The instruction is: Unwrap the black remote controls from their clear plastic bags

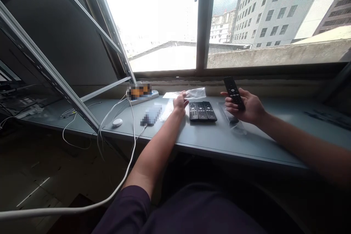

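Note:
My right hand (pixel 248 108) is closed around a black remote control (pixel 233 91), held upright above the grey table (pixel 208 142). My left hand (pixel 180 103) reaches forward and pinches a clear plastic bag (pixel 195 93) lying near the window sill. Between my hands, three black remotes (pixel 202 110) lie side by side on the table. Another clear bag (pixel 233 122) lies flat under my right hand.
A power strip (pixel 142 95) sits at the back left with white cables (pixel 109 120) trailing off the table edge. A small white round object (pixel 117 122) and a dark blurred device (pixel 150 116) lie left of my arm. A slanted metal frame (pixel 55 76) stands at left.

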